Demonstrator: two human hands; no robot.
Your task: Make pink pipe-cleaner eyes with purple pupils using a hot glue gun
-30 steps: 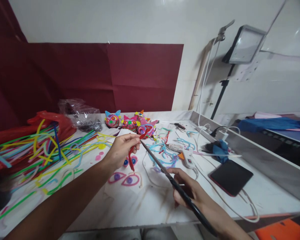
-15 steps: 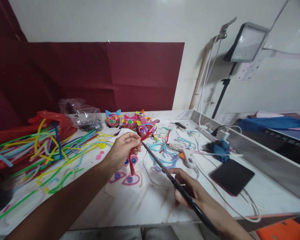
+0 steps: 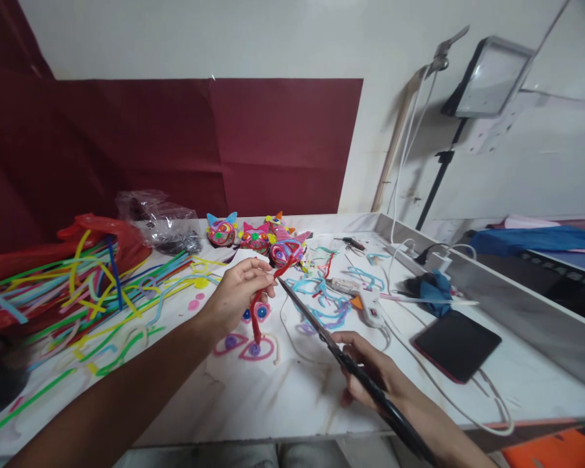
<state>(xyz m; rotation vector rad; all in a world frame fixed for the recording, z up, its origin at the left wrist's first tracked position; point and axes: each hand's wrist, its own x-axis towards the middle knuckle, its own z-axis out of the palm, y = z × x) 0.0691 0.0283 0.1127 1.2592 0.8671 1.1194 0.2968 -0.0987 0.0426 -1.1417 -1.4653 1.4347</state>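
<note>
A red fuzzy strip is pinched in my left hand; one end hangs down over the table and the other sticks up past the fingertips. My right hand grips long dark scissors, their tips just right of the left fingertips, beside the strip. Whether the blades touch it is too small to tell. Below the strip lie pink eye-shaped outlines with purple centres, and blue-centred ones are partly behind it.
Colourful fuzzy strips spread at the left by a red bag. Decorated cat-like heads stand at the back. A white glue gun, cables and a black tablet-like object lie right.
Both hands keep nearly the same pose, the left still on the red strip and the right on the scissors. The view has shifted slightly.
</note>
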